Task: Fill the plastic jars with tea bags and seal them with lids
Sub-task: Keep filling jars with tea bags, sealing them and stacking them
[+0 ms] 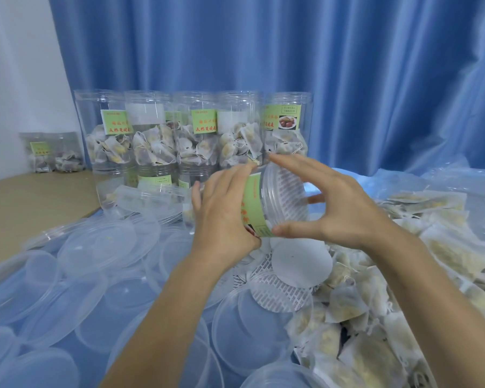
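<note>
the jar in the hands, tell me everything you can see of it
The clear plastic jar is held tipped on its side above the pile, its mouth end turned right. A green label with red characters wraps its body. A lid with a printed seal liner covers that end. The left hand curls round the labelled body; the right hand's thumb and fingertips touch the lid's rim. Its contents cannot be seen.

clear glossy plastic jar, matt paper tea bags
</note>
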Motion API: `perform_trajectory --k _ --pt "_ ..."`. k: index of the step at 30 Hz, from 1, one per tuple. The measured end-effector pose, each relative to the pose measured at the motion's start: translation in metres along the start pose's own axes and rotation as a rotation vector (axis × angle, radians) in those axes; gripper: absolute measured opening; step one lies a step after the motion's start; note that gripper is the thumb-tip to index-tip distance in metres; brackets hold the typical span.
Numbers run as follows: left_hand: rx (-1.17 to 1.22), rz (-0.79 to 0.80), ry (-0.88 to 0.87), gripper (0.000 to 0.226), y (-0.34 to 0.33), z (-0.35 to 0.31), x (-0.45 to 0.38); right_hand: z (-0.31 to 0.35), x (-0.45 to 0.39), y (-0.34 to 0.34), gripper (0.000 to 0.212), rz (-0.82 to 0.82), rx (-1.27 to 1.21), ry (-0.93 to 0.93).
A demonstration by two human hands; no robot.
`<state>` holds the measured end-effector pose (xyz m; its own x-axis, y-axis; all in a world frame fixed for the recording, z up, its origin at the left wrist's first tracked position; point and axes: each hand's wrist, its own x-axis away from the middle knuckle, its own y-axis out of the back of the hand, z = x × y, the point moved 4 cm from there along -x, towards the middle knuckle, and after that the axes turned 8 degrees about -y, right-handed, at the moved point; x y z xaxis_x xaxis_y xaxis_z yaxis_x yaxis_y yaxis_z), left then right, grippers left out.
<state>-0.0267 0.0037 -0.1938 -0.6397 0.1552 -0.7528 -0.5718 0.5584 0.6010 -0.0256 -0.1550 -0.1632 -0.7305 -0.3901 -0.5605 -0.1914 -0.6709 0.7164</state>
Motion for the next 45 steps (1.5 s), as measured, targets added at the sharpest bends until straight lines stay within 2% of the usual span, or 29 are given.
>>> perform_trajectory --k 4,7,10,16,19,22,24,27,29,32,36,37,39,40,43,45 --pt "0.031 -0.099 0.018 0.104 0.004 -0.003 -0.001 0.005 -0.002 -0.011 0.087 -0.021 -0.085 -0.065" --pt "0.057 -0.110 0.035 0.108 0.004 -0.009 -0.002 0.010 -0.005 -0.022 0.069 -0.248 -0.276 -0.175" --pt "0.153 -0.067 0.023 0.107 0.004 -0.012 -0.004 0.013 -0.001 -0.027 0.062 -0.406 -0.260 -0.211" --pt "0.365 0.023 0.016 0.105 0.010 -0.010 -0.005 0.021 0.008 -0.015 0.066 -0.386 -0.029 0.058" --pt "0.297 0.007 0.000 0.102 0.005 -0.011 -0.006 0.015 0.007 -0.017 0.064 -0.323 -0.058 0.042" --pt "0.102 -0.126 0.002 0.094 -0.004 -0.019 -0.002 0.013 0.003 -0.023 0.059 -0.382 -0.211 -0.147" --pt "-0.007 -0.310 -0.021 0.080 -0.006 -0.025 0.003 0.013 0.000 -0.028 0.063 -0.437 -0.308 -0.275" --pt "-0.074 -0.508 -0.068 0.062 -0.006 -0.030 0.011 0.018 -0.002 -0.032 0.066 -0.456 -0.378 -0.333" --pt "-0.077 -0.500 -0.054 0.065 -0.007 -0.030 0.010 0.020 -0.004 -0.031 0.068 -0.436 -0.391 -0.329" --pt "0.031 -0.386 0.061 0.089 -0.005 -0.024 0.002 0.017 -0.004 -0.022 0.093 -0.324 -0.500 -0.333" --pt "0.524 -0.385 0.376 0.104 0.011 -0.005 -0.012 0.005 -0.004 -0.016 0.107 -0.202 -0.611 -0.331" --pt "0.591 -0.365 0.392 0.104 0.014 -0.004 -0.016 0.005 -0.006 -0.018 0.104 -0.137 -0.636 -0.353" --pt "0.644 -0.319 0.372 0.101 0.022 -0.005 -0.025 0.008 -0.015 -0.022 0.074 -0.011 -0.737 -0.339" --pt "0.647 -0.295 0.367 0.099 0.029 -0.005 -0.030 0.012 -0.020 -0.022 0.067 0.025 -0.770 -0.330" --pt "0.651 -0.226 0.383 0.106 0.057 0.000 -0.039 0.027 -0.039 -0.019 0.092 0.017 -0.770 -0.366" --pt "0.647 -0.163 0.373 0.098 0.082 0.009 -0.040 0.044 -0.051 -0.020 0.098 0.032 -0.734 -0.353"
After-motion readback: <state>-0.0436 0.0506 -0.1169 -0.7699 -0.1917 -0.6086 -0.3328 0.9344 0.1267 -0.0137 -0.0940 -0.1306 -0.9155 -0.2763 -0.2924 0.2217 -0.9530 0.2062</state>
